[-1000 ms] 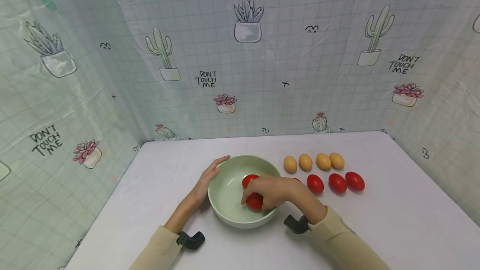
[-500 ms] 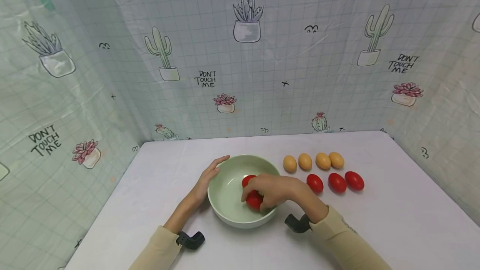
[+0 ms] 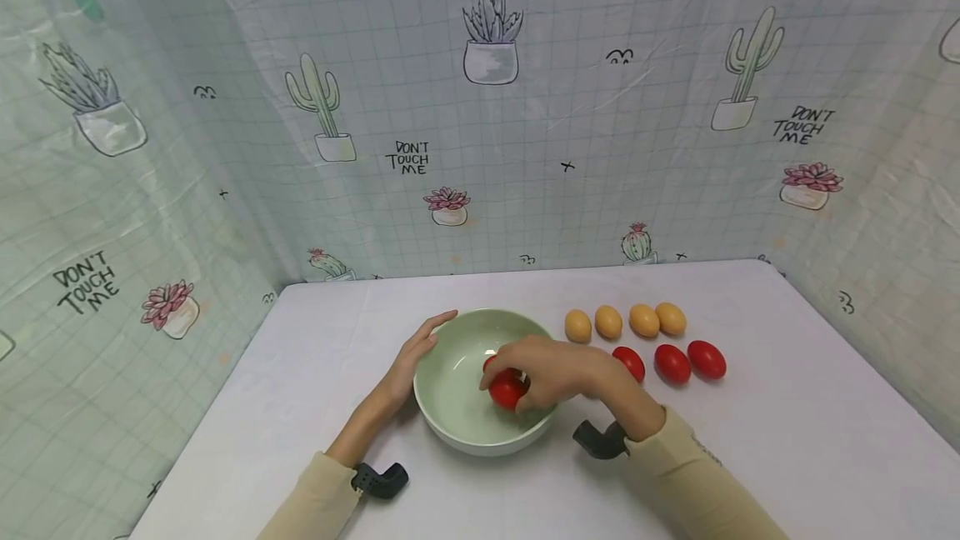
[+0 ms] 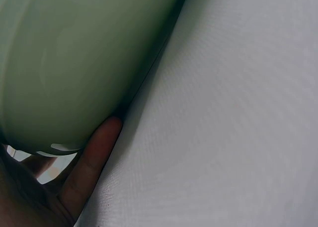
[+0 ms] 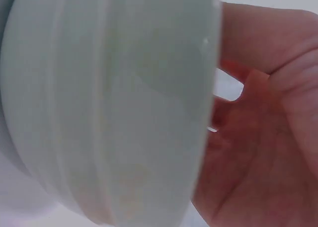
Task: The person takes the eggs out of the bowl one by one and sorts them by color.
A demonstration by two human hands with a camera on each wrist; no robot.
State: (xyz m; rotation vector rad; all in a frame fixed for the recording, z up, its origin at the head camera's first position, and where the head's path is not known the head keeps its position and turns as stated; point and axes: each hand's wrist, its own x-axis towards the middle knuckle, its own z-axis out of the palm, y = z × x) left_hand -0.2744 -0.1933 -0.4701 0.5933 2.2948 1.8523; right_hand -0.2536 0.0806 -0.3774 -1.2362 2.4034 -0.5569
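Observation:
A pale green bowl [image 3: 459,407] stands on the table in the head view. My left hand [image 3: 405,367] rests along its left outer side with fingers extended; in the left wrist view one finger [image 4: 94,160] touches the wall low down, by the table. Over the bowl's right half, my right hand [image 3: 543,369] pinches a red egg [image 3: 507,391] between fingers and thumb. Another red egg [image 3: 489,362] shows in the bowl behind it, partly covered by the fingers. In the right wrist view the bowl's wall [image 5: 154,113] hides the egg and the fingertips.
Right of the bowl several yellow eggs [image 3: 608,322] lie in a row. In front of them are red eggs [image 3: 672,364], the leftmost visible one [image 3: 630,363] close behind my right wrist. A patterned cloth [image 3: 555,123] rises behind the table [image 3: 757,432].
My right hand and the pinched red egg have shifted slightly up in the head view. A red egg partly seen behind the right wrist is now hidden. The left hand stays on the bowl.

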